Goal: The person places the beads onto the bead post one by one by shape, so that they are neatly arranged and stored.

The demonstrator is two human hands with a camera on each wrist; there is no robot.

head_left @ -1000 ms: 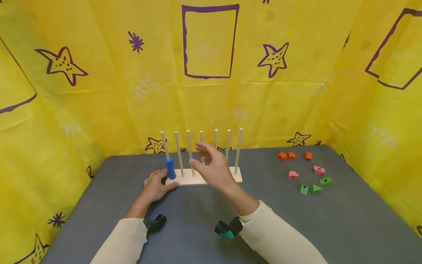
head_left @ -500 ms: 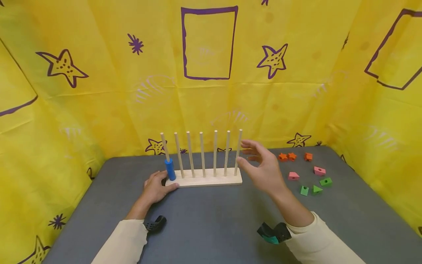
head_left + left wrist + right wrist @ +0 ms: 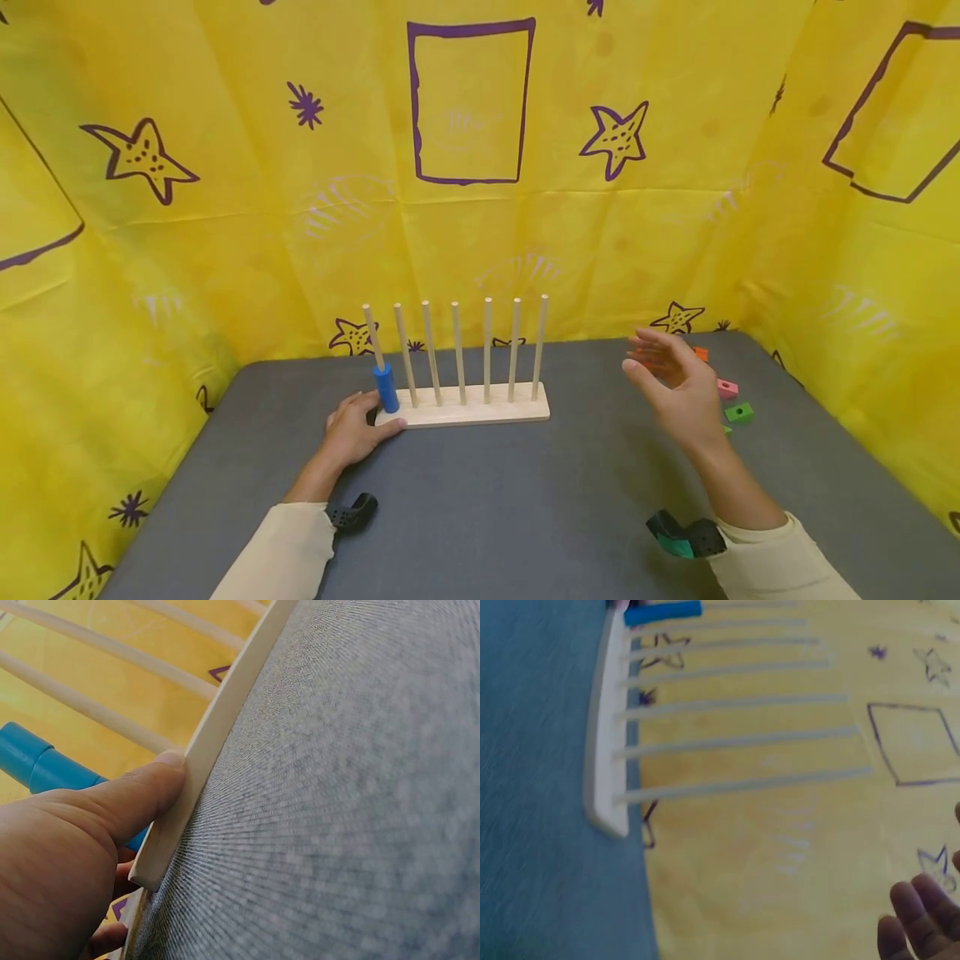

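A wooden peg stand (image 3: 474, 410) with a row of several upright pegs stands on the table. Blue cylinder beads (image 3: 386, 389) are stacked low on its leftmost peg. My left hand (image 3: 354, 429) grips the left end of the base; in the left wrist view the thumb lies along the front edge of the base (image 3: 206, 742), beside the blue beads (image 3: 56, 771), and the other fingers go behind it. Raised over the table's right side, my right hand (image 3: 681, 398) holds nothing, its fingers loosely bent. It partly covers the small coloured blocks there.
Past my right hand show an orange block (image 3: 701, 354), a pink block (image 3: 727, 388) and a green block (image 3: 739, 413), each small. Yellow cloth (image 3: 465, 233) with purple drawings walls in the grey table (image 3: 480, 517) at the back and sides.
My right hand has moved from in front of the pegs rightward to the coloured blocks, now hiding some of them. My left hand has stayed on the stand.
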